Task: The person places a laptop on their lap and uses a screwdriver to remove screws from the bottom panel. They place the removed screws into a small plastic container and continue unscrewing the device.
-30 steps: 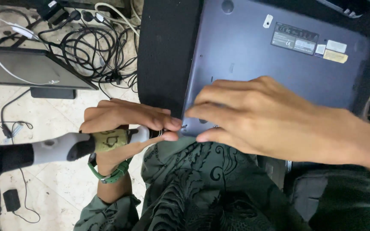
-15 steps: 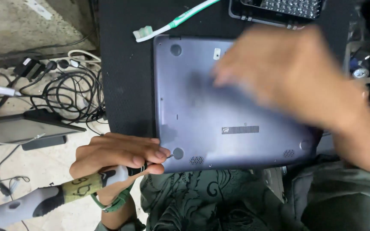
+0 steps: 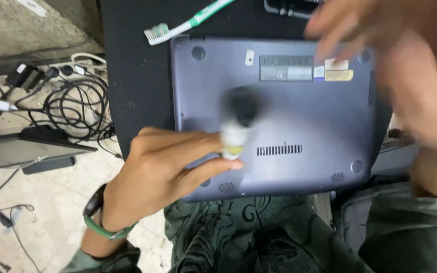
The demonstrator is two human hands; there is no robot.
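Swinging up from beside the laptop's near edge, the electric screwdriver (image 3: 237, 124) now stands nearly on end, blurred, clamped in the left hand (image 3: 165, 174) over the upturned laptop (image 3: 289, 116). The right hand (image 3: 405, 65) has lifted off the base and hovers above its far right corner, fingers spread, holding nothing. Beyond the left hand lies a toothbrush (image 3: 188, 21); the work looks to be shifting toward another screw.

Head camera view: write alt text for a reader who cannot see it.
A left hand holds a blurred grey-and-white electric screwdriver over an upturned grey-blue laptop on a black mat. The blurred right hand hovers above its far right corner; a green-and-white toothbrush lies beyond.
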